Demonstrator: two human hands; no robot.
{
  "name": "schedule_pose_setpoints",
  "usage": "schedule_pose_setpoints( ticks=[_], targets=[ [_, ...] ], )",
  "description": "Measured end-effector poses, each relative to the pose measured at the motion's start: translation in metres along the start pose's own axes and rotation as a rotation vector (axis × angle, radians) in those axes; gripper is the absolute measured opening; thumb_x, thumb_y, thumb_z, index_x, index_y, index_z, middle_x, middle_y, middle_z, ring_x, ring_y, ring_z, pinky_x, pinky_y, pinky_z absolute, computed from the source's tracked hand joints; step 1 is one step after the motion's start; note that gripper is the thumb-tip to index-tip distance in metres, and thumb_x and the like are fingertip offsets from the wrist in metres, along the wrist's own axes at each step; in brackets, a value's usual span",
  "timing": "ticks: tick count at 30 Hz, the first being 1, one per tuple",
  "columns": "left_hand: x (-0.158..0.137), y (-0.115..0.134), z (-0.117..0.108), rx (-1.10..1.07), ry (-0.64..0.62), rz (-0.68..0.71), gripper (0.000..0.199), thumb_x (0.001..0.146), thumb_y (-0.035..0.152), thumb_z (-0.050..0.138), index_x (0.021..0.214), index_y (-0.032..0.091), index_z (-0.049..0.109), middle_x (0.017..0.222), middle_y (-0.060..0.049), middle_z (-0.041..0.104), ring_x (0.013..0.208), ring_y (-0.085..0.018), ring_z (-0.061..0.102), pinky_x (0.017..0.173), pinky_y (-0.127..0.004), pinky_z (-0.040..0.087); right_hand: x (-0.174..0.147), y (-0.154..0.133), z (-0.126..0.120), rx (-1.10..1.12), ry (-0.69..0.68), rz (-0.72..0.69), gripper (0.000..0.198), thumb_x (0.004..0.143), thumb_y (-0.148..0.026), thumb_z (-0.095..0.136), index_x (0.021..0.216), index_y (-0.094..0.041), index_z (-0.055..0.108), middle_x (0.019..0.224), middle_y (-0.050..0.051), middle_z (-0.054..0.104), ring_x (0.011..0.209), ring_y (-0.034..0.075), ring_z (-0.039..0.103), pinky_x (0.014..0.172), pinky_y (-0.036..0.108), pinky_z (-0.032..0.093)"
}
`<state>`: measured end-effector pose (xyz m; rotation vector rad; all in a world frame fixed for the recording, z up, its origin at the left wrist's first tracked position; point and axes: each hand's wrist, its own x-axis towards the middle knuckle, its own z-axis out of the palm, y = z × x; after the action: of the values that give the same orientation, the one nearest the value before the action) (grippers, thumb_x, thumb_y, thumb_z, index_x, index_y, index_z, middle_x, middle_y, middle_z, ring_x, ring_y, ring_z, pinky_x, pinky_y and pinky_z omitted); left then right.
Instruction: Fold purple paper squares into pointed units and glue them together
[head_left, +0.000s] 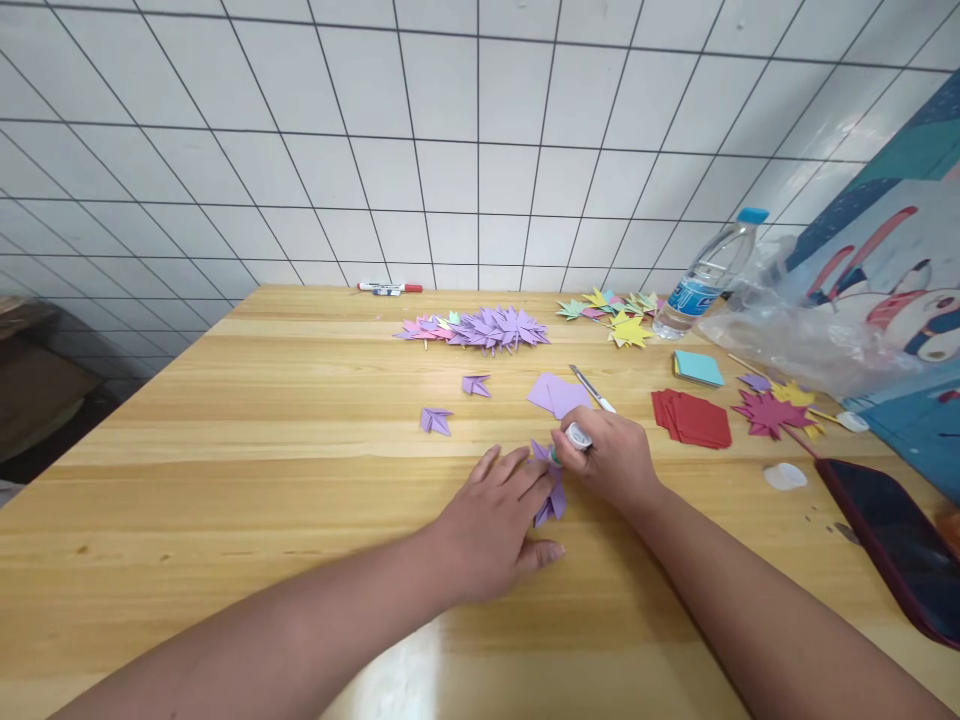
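My left hand (499, 525) lies flat with its fingers stretched out, pressing on a purple folded paper piece (553, 500) on the table. My right hand (611, 455) is closed around a small glue stick (577, 437) with a white end. Its lower tip meets the purple paper beside my left fingertips, and my fingers partly hide it. Two smaller folded purple pieces (436, 421) lie to the left, apart from my hands. Just beyond my right hand are flat purple paper squares (559, 394) and a slim craft knife (591, 387).
Farther back sit a pile of purple paper leaves (499, 328), colored leaves (628, 329), markers (390, 288) and a water bottle (705, 285). At right are red paper squares (691, 418), a blue paper stack (697, 368), a clear cap (786, 476), a dark red leaf (771, 412) and a phone (896, 545).
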<state>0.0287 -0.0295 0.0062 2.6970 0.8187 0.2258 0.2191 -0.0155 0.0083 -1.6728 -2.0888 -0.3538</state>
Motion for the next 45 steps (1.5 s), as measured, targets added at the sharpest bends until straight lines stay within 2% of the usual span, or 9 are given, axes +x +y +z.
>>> schedule_pose_setpoints(
  ticks=[9,15,27,38,42,45],
  targets=[
    [0.000,0.000,-0.001,-0.010,0.002,-0.001,0.059,0.084,0.054,0.037,0.134,0.022,0.032,0.135,-0.005,0.042,0.128,-0.025,0.027,0.109,-0.047,0.011,0.001,0.000,0.003,-0.034,0.031,-0.008,0.030,0.084,-0.040,0.044,0.069,-0.019,0.060,0.058,0.002,0.062,0.058,0.015,0.055,0.054,0.025,0.026],
    [0.001,0.000,0.001,-0.012,-0.003,0.003,0.060,0.085,0.056,0.034,0.134,0.022,0.033,0.135,-0.005,0.042,0.128,-0.026,0.026,0.110,-0.047,0.011,0.003,0.002,0.007,-0.055,0.146,-0.031,0.028,0.082,-0.038,0.048,0.065,-0.018,0.058,0.053,0.000,0.059,0.053,0.013,0.053,0.052,0.024,0.025],
    [0.000,-0.001,0.003,-0.004,0.002,-0.001,0.057,0.085,0.055,0.034,0.132,0.022,0.035,0.134,-0.005,0.043,0.128,-0.026,0.027,0.110,-0.048,0.010,0.005,0.003,0.008,-0.070,0.178,-0.041,0.029,0.082,-0.039,0.048,0.065,-0.018,0.058,0.053,0.001,0.059,0.053,0.013,0.053,0.051,0.024,0.025],
    [0.000,-0.002,0.006,0.055,0.011,0.006,0.055,0.087,0.054,0.031,0.132,0.023,0.035,0.136,-0.004,0.041,0.130,-0.027,0.023,0.110,-0.050,0.009,0.006,0.008,0.006,0.070,0.195,0.019,0.024,0.082,-0.039,0.051,0.074,-0.018,0.061,0.064,0.001,0.066,0.060,0.014,0.059,0.054,0.023,0.031],
    [-0.001,-0.002,0.006,0.057,0.033,-0.007,0.053,0.086,0.052,0.034,0.131,0.024,0.037,0.134,-0.005,0.041,0.127,-0.027,0.028,0.109,-0.050,0.009,0.002,0.013,-0.001,0.138,0.271,0.038,0.024,0.081,-0.034,0.048,0.067,-0.018,0.059,0.054,0.000,0.061,0.050,0.012,0.053,0.051,0.022,0.031],
    [-0.001,-0.002,0.006,0.059,0.043,-0.014,0.052,0.085,0.052,0.036,0.130,0.025,0.038,0.132,-0.004,0.043,0.125,-0.026,0.030,0.109,-0.050,0.009,0.000,0.014,-0.002,0.128,0.246,-0.002,0.023,0.080,-0.032,0.049,0.065,-0.018,0.058,0.051,-0.001,0.058,0.047,0.012,0.051,0.050,0.022,0.031]
  ],
)
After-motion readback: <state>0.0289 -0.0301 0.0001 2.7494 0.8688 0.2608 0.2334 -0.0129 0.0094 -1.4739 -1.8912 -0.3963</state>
